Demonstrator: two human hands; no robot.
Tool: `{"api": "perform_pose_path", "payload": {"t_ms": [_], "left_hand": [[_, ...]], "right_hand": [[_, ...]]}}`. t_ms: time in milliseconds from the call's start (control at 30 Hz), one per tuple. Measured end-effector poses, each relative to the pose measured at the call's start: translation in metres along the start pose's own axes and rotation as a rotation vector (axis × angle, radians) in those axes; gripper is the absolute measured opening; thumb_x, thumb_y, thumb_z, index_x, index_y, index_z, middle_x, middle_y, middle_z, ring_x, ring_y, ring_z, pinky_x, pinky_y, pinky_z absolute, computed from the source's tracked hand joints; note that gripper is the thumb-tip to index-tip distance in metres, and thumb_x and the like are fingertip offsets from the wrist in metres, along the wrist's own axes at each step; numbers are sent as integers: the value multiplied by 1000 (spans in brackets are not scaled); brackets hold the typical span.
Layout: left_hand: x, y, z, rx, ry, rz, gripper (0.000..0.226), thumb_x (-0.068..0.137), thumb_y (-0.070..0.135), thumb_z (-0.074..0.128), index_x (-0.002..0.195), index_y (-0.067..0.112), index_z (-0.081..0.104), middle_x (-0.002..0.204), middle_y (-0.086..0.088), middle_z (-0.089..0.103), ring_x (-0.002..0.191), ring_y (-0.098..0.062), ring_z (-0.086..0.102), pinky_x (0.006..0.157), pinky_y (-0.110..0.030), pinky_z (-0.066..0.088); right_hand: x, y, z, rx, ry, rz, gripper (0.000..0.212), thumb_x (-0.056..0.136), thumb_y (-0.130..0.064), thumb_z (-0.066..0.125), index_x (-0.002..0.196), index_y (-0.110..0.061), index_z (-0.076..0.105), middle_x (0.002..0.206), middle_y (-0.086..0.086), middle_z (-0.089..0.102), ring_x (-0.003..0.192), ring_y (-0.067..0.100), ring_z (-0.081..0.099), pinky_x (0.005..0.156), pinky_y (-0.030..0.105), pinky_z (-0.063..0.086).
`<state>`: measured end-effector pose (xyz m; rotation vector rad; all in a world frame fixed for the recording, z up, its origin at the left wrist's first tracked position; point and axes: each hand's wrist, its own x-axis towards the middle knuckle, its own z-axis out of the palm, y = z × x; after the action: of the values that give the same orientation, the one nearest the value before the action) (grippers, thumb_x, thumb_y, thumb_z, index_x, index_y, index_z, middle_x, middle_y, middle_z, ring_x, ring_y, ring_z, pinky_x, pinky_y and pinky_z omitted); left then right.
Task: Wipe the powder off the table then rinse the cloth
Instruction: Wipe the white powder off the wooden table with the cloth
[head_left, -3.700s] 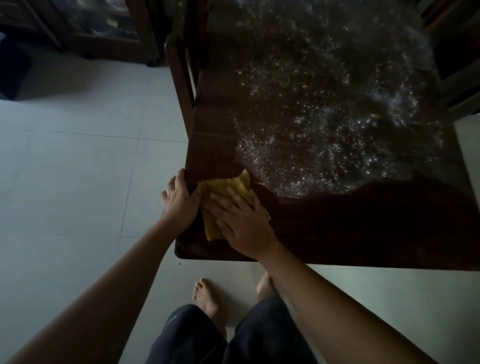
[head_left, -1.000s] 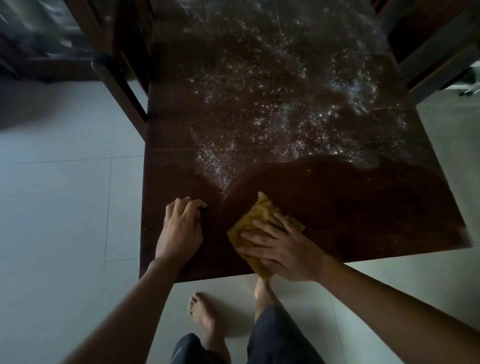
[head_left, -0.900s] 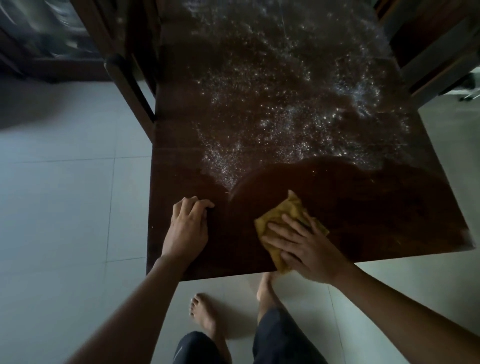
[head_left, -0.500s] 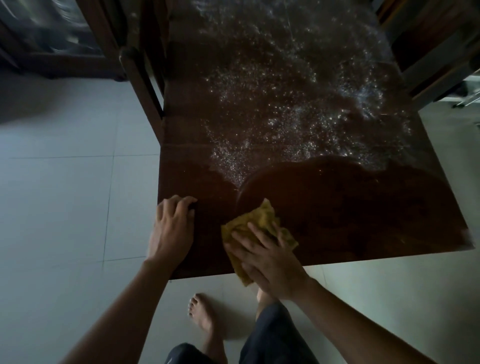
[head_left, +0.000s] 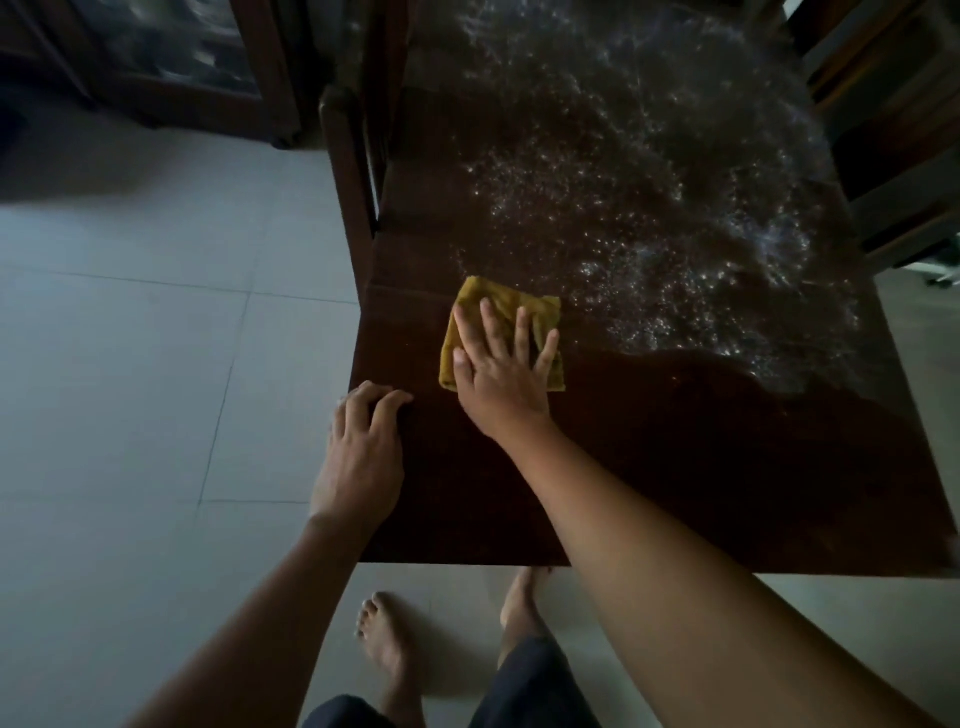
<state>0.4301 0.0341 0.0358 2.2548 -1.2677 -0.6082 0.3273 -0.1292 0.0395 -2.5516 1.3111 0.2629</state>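
Beyond our fingertips spreads the dark brown wooden table (head_left: 675, 467). Most of its far part carries the white scattered powder (head_left: 649, 234), which begins just past the fingers and to their right. On the wrist side the wood looks clean, so we judge the wiping about half done and the rinsing not yet begun.

Our right hand (head_left: 501, 382) lies flat, its fingers (head_left: 522, 338) straight and spread. They grip nothing and only press down, we think to keep a wide contact for the push.

Our left hand (head_left: 363, 457) rests at the table's left edge, on the thumb side of the right one. Its fingers are bent with the tips on the wood, probably to steady us. The thumb is hidden, so we cannot tell whether it clamps the edge.

Under the spread fingers lies the folded yellow cloth (head_left: 491, 296), its far edge showing ahead of the fingertips at the powder's border.
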Motion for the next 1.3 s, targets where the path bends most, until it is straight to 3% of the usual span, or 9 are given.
{"api": "perform_pose_path", "payload": {"t_ms": [167,300,367,567,700,867,967,1200,1300], "left_hand": [[0,-1,0,-27,-18,-7,38,100,14,43,138,19,44,146,-10,31,141,-35,23,110,-58,35],[0,-1,2,-46,26,17,38,100,8,42,137,14,47,143,-13,36,143,-34,22,113,-55,31],[0,-1,3,-44,63,31,37,99,6,42,135,11,48,140,-15,40,141,-34,24,114,-54,31],[2,-3,8,-34,134,65,36,95,8,41,130,5,50,134,-21,49,137,-36,35,111,-56,35],[3,-2,10,-32,171,50,36,94,1,51,129,6,52,135,-19,50,138,-33,37,112,-52,34],[5,-4,10,-6,188,58,40,95,22,35,129,9,49,135,-14,47,134,-26,36,109,-50,36],[5,-3,10,16,213,49,39,94,23,36,129,11,49,135,-10,44,132,-25,36,108,-45,32],[6,-2,12,43,219,54,39,91,20,41,126,6,53,129,-18,54,127,-32,46,107,-50,39],[4,-2,12,56,195,24,40,92,21,41,127,8,52,131,-19,52,123,-38,52,102,-53,46]], "right_hand": [[-91,51,18,-108,0,-193,55,105,-53,14,157,-46,-4,167,-16,-8,154,28,-15,117,70,2],[-113,79,25,-70,32,-43,54,104,-52,19,157,-47,9,167,-17,5,156,25,-6,117,66,13],[-101,63,26,-72,29,-66,55,104,-52,18,157,-47,9,167,-17,8,155,28,-6,117,67,12],[-7,31,5,-227,25,-602,54,104,-51,25,157,-47,14,166,-18,15,156,25,7,118,64,13],[69,-10,-10,-134,-18,-548,54,103,-52,22,155,-52,8,166,-21,6,155,23,1,118,67,1],[146,-45,-32,-79,-61,-389,52,103,-52,11,154,-53,3,167,-18,0,155,28,-8,116,67,-12],[167,-43,-40,-111,-63,-458,51,103,-51,12,153,-56,11,168,-15,5,155,26,-8,116,66,-14],[142,-37,-32,-40,-65,-437,52,104,-51,15,155,-51,6,168,-15,1,155,28,-10,116,67,-15],[82,-25,-16,-26,-66,-571,55,104,-51,19,157,-47,6,168,-15,3,155,30,-7,116,68,-11]]}}
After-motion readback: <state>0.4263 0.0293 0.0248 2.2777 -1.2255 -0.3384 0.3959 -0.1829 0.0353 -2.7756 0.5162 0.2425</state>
